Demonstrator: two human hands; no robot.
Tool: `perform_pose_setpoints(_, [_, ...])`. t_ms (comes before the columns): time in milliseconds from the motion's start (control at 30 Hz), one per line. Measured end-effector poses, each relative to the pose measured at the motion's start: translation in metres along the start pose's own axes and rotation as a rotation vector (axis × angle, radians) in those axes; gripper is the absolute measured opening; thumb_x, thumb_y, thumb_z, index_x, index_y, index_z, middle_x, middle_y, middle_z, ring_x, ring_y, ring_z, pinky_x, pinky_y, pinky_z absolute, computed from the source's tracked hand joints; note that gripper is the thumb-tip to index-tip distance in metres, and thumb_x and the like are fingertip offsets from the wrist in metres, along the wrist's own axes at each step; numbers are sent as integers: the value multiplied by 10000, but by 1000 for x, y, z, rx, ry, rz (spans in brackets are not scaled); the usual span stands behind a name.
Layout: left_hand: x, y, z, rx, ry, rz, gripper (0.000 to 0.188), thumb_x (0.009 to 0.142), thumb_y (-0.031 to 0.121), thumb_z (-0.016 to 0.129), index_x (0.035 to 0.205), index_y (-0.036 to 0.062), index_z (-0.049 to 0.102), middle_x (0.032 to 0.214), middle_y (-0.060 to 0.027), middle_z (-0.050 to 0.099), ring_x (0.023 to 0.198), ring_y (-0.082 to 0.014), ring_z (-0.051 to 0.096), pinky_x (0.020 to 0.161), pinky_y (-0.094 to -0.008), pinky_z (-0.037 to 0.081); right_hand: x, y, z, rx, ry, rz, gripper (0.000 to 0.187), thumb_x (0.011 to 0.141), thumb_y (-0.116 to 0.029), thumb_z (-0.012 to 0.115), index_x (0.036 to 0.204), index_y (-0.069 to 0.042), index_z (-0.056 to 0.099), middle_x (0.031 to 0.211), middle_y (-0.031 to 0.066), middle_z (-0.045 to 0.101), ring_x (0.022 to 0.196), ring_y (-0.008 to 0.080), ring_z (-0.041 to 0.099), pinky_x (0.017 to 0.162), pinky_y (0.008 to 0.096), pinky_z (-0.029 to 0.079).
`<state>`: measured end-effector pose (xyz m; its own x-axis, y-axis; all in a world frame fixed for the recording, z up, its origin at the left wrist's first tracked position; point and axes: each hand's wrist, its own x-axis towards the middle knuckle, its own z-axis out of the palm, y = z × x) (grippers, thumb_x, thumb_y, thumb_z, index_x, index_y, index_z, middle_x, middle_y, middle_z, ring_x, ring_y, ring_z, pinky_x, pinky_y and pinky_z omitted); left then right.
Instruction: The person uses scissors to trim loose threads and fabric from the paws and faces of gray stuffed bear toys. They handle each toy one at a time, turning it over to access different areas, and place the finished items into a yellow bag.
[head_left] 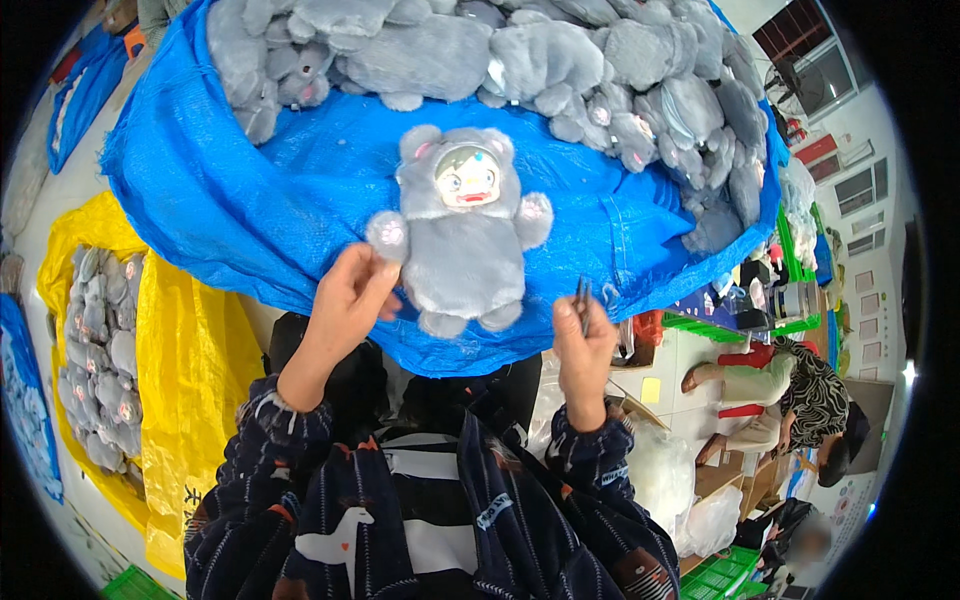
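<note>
A grey plush toy [465,255] with a bear-eared hood, a printed doll face and pink paw pads lies face up on a blue woven plastic sheet [300,190]. My left hand [352,295] is beside its lower left side, just below the paw on that side. The fingers there are loosely bent and apart, with nothing seen in them; whether they touch the fur I cannot tell. To the right of the toy, my right hand [585,345] grips a small two-pointed metal tool [583,290], like snips or tweezers, points up.
Many grey plush toys [420,60] are heaped along the sheet's far and right sides. At the left stands a yellow sack [190,370] with more plush toys [100,350]. A seated person [800,400], cartons and clear plastic bags [665,470] are at the right.
</note>
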<state>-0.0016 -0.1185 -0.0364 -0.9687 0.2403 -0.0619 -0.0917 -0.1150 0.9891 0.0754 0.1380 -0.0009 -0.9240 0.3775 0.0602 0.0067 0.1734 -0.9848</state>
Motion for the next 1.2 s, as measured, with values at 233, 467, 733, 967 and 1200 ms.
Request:
perform_pose_setpoints(233, [-23,10,26,-152,-249,-328,297,938,284,569,991,-8,589,829,-88,646,646,-110,616,564,-226,518,-15,11,32,-4,-160,114,194,898,-166,611,896,25,642,771,43,671,721,74,577,655,234,460])
perform_pose_setpoints(467, [-18,-5,29,-395,-270,-237,289,962,248,525,1048,-25,567,889,-128,664,687,-126,634,592,-261,543,-7,3,48,271,-159,109,183,872,-160,630,839,11,576,663,10,592,494,27,407,448,200,306])
perform_pose_setpoints(733, [-15,-5,38,-267,-220,-343,328,935,283,563,1088,-7,562,902,-117,647,674,-136,608,567,-259,520,-8,19,37,-190,-313,-181,142,815,-110,642,825,14,574,618,87,506,586,80,463,506,282,395])
perform_pose_setpoints(967, [-14,-10,31,-300,-242,-236,244,935,226,557,779,38,547,603,-25,517,502,-96,468,443,-236,349,1,16,24,-175,-143,-229,182,805,-126,700,920,-9,621,699,54,592,587,82,484,517,274,407])
perform_pose_setpoints(1200, [-28,1,18,-278,-370,-113,172,936,171,544,836,31,542,644,-24,523,538,-90,484,479,-233,375,24,7,39,77,-49,-88,286,841,-106,645,1090,24,590,832,19,626,715,77,526,643,235,443])
